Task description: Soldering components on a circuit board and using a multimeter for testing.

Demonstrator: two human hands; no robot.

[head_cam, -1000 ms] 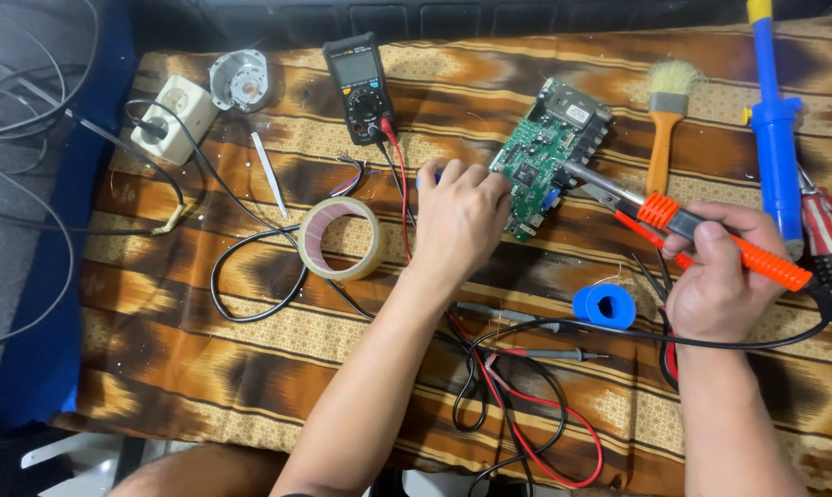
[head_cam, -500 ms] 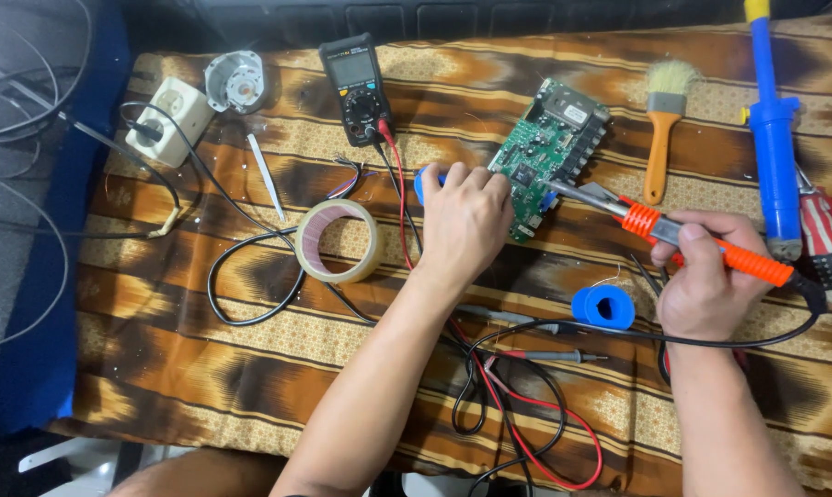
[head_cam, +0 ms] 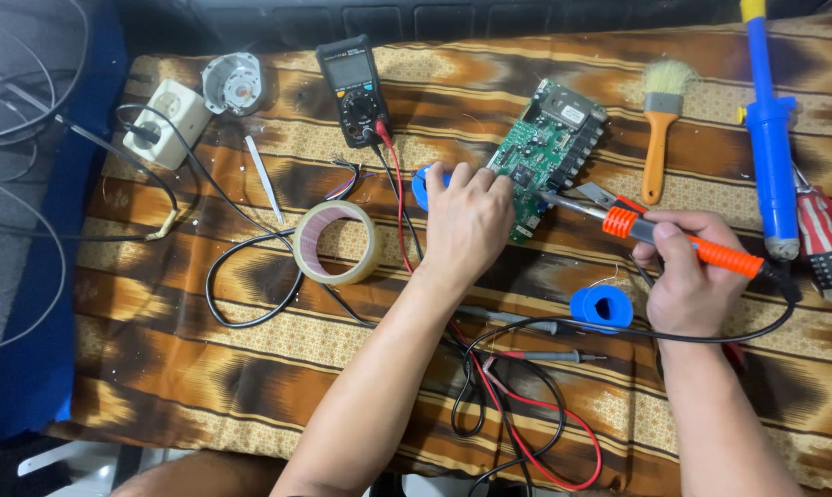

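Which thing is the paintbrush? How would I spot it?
Look at the brown patterned cloth, then at the green circuit board near its top edge. Just right of the board lies the paintbrush: an orange handle and pale bristles, shorter than the long blue tool beside it.

A: Where were the hands relative to the green circuit board [head_cam: 549,152]?
B: The left hand [head_cam: 466,221] pressed its lower-left edge; the right hand [head_cam: 687,271] held an orange soldering iron [head_cam: 682,244], tip at its lower-right edge.
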